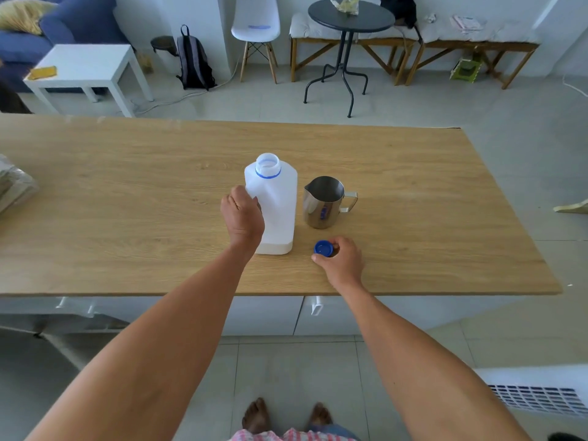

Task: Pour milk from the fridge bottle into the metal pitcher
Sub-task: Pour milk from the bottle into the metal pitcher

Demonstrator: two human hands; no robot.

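A translucent white milk bottle [276, 205] stands upright on the wooden table [127, 202], its mouth uncapped with a blue ring around the neck; only a thin layer of milk shows at its bottom. My left hand [243, 218] grips the bottle's left side at the handle. Just right of the bottle stands the metal pitcher [323, 202], upright, handle pointing right. The blue cap [323, 248] rests on the table in front of the pitcher, pinched between the fingers of my right hand [340, 261].
A crumpled plastic bag [14, 186] lies at the table's left edge. Beyond the table stand a white side table [86, 68], a white chair [255, 30], a round dark table [350, 17] and wooden benches. White cabinets sit below the near edge.
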